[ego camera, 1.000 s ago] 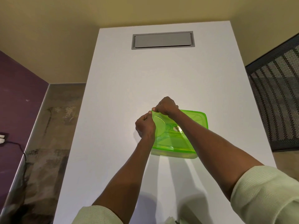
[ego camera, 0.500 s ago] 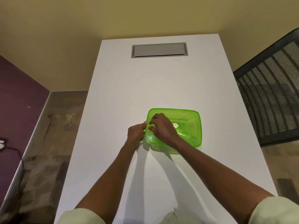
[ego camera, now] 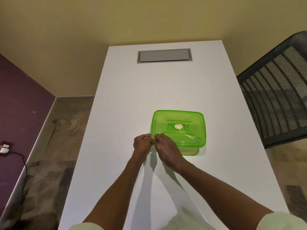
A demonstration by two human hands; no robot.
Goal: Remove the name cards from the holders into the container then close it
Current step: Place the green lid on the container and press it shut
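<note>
A: Where's the container [ego camera: 179, 128]?

B: Mid-table [ego camera: 126, 100], right of centre, long axis running left to right, green lid [ego camera: 191, 120] on top.

A: How many?

B: One container, one lid, two hands.

A: And the hands?

B: The left hand [ego camera: 142, 145] and right hand [ego camera: 166, 149] meet at the near-left corner, fingers pinched on the lid's rim.

A: Room?

B: Bare tabletop all round; a grey hatch [ego camera: 164, 55] lies far off, a mesh chair [ego camera: 275, 100] beyond the right edge.

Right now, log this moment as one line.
stage: closing | lid: on green container | left hand, right hand: pinching near-left lid corner | name cards: not visible
</note>
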